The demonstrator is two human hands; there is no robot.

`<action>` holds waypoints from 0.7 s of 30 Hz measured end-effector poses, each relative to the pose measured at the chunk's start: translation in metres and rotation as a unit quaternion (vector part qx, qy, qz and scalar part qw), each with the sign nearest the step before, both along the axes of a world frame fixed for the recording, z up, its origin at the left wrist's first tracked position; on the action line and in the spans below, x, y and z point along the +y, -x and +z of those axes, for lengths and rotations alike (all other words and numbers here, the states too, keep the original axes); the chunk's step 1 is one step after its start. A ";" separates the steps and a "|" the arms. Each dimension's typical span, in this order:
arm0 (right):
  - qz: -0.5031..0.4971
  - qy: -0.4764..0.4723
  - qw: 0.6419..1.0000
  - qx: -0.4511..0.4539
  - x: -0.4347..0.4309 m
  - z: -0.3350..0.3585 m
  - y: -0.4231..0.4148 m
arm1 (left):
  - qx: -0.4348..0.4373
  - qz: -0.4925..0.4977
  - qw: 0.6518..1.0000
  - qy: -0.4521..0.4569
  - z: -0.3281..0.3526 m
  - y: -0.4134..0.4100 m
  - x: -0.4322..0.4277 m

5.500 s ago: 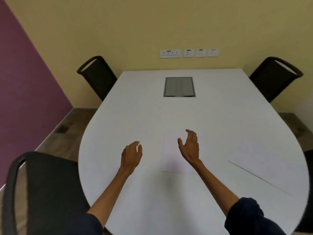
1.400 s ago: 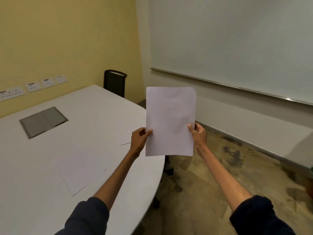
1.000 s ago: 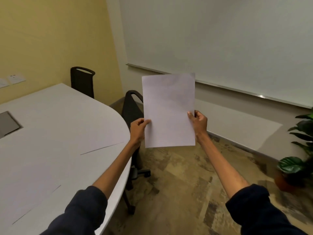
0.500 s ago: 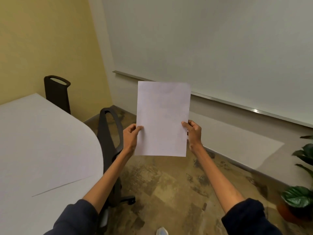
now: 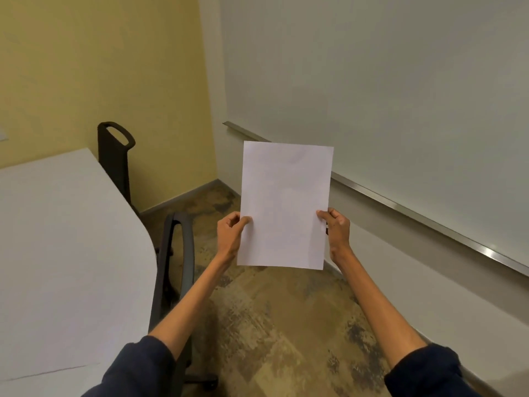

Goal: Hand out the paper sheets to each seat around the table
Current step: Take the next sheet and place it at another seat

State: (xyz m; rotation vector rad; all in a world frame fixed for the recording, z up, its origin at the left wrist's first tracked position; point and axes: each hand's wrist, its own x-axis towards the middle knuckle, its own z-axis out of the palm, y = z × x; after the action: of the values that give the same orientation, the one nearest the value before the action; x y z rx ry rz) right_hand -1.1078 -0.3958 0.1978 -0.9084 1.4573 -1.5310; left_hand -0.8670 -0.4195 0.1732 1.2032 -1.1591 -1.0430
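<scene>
You hold one white sheet (image 5: 284, 204) upright in front of you, in the air over the floor (image 5: 272, 325) and to the right of the desk (image 5: 57, 239), touching neither. It stands in portrait and its face is blank.

Your left hand (image 5: 229, 234) has the sheet's left edge low down. The thumb lies on the front and the fingers curl behind, so they pinch the paper. Your right hand (image 5: 336, 232) takes the right edge at about the same height in the same way, thumb in front and fingers folded behind. Both forearms are bare and reach forward from dark sleeves (image 5: 137, 368) at the bottom of the view.

The white desk fills the left side, its rounded edge curving toward you. Near its bottom left corner a thin line marks the edge of a second sheet (image 5: 51, 371) lying flat on the top.

The near chair (image 5: 174, 253) stands just beside the desk's curve, between the desk and your left arm, its back seen edge-on. The far chair (image 5: 113, 150) is black and stands further along the same side, before the yellow wall (image 5: 100, 67).

A whiteboard (image 5: 372, 81) covers the wall on the right. Its metal rail (image 5: 400, 207) runs down to the right behind the sheet.
</scene>
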 end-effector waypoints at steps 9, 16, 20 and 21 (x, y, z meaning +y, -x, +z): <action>0.081 0.002 0.997 0.016 -0.205 -0.015 0.019 | -0.016 0.077 0.997 -0.016 -0.023 0.020 -0.179; 0.170 0.014 0.985 0.026 -0.375 0.006 0.004 | -0.032 0.151 0.988 -0.025 -0.010 0.003 -0.304; 0.225 0.021 0.974 0.010 -0.458 0.016 -0.030 | -0.043 0.195 0.980 -0.018 0.000 -0.030 -0.363; 0.238 0.025 0.971 0.013 -0.478 0.017 -0.041 | -0.048 0.204 0.978 -0.016 0.001 -0.040 -0.378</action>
State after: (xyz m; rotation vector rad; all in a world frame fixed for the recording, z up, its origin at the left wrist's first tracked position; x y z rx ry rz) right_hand -1.0667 -0.8743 0.2143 -1.2096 1.1147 -1.2012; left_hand -0.8273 -0.7970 0.1742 1.4551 -0.9157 -0.6999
